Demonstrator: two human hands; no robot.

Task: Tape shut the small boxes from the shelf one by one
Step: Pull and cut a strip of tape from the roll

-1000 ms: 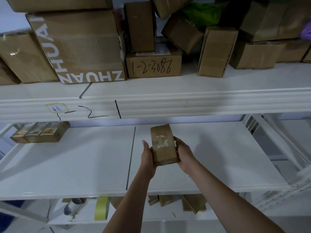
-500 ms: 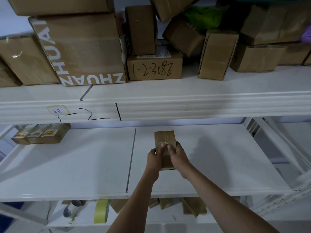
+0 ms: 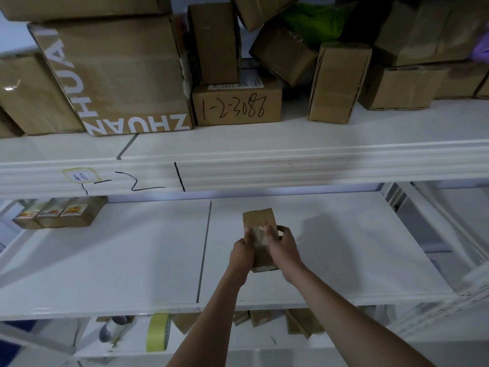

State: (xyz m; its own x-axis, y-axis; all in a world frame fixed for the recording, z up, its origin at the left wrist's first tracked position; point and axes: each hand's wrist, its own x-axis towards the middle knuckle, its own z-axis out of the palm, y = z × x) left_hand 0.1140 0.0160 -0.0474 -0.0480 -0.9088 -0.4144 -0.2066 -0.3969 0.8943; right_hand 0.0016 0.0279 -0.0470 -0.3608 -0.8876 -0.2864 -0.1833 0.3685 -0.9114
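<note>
A small brown cardboard box rests on the white middle shelf, near its centre. Clear tape shines across its top. My left hand grips the box's left side, thumb on the taped top. My right hand grips the right side, with its thumb pressing the tape and its fingers curled round the far edge. The lower half of the box is hidden behind both hands.
The upper shelf carries several cardboard boxes, among them a large ZHUAN box and one marked 1-2-3088. Labelled small boxes sit far left on the middle shelf. A yellow tape roll stands on the lower shelf.
The box was held up tilted between both hands; now it is lower on the shelf, and both thumbs have moved onto the taped top.
</note>
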